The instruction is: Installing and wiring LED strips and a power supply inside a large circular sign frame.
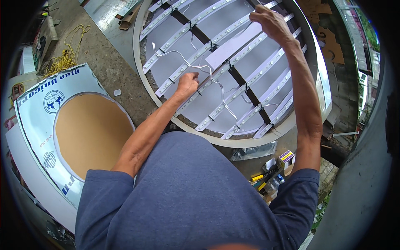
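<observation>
A large round sign frame [137, 46] lies in front of me. Rows of white LED strips [216, 110] cross its pale inside, tied to a dark crossbar [238, 77]. My left hand [187, 85] is closed, fingers curled down at a strip near the middle; whatever it pinches is hidden. Beside it runs a loose white wire [181, 55]. My right hand [271, 25] reaches to the far side, fingers pinched together by the upper end of a flat white bar [233, 46]. Its fingertips hide what they grip. That bar lies slantwise between the strips.
At left lies a film-covered white sheet [35, 100] with a round opening showing brown board [93, 133]. A yellow cord [62, 62] is heaped beyond it. Tools [260, 179], a small box [286, 158] and a clear bottle [274, 183] sit low right. A grey pole [354, 175] rises at right.
</observation>
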`<state>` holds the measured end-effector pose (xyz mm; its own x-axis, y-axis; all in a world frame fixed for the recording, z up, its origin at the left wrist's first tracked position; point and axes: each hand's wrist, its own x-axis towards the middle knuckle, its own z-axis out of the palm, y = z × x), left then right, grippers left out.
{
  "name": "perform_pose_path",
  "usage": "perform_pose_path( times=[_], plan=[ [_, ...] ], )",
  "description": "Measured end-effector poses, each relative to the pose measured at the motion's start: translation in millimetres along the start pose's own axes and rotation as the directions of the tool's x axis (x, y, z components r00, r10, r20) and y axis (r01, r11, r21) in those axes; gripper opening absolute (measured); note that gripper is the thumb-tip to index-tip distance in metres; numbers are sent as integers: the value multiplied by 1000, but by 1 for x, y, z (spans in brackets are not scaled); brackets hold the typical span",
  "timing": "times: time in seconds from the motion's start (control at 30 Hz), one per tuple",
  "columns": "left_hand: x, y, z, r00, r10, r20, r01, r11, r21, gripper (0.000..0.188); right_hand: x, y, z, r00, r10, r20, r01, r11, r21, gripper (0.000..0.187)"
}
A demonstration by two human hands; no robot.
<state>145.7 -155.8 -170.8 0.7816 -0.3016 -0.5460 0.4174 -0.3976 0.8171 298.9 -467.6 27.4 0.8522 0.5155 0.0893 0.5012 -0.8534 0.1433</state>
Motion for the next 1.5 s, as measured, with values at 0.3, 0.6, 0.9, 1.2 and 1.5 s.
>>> perform_pose_path(
  times=[0.3, 0.6, 0.9, 1.2, 1.5],
  plan=[
    [33, -12, 11, 994, 1, 113, 80, 700, -710, 46, 10, 6, 11, 999, -31, 20, 29, 998, 52, 29],
    [68, -25, 7, 979, 103, 175, 34, 764, -645, 29, 20, 8, 11, 995, -93, -37, 95, 992, 85, 19],
    [82, -21, 23, 966, 181, 184, -41, 810, -584, 24, 19, 17, 34, 999, -19, 33, 14, 989, 149, 26],
    [110, -16, 30, 948, 232, 218, -95, 860, -501, 19, 19, 16, 50, 1000, -20, 19, 16, 978, 208, 29],
    [100, -30, 29, 925, 284, 251, -163, 896, -413, 18, 24, 5, 46, 999, -48, 6, 46, 983, 179, 24]
  ],
)
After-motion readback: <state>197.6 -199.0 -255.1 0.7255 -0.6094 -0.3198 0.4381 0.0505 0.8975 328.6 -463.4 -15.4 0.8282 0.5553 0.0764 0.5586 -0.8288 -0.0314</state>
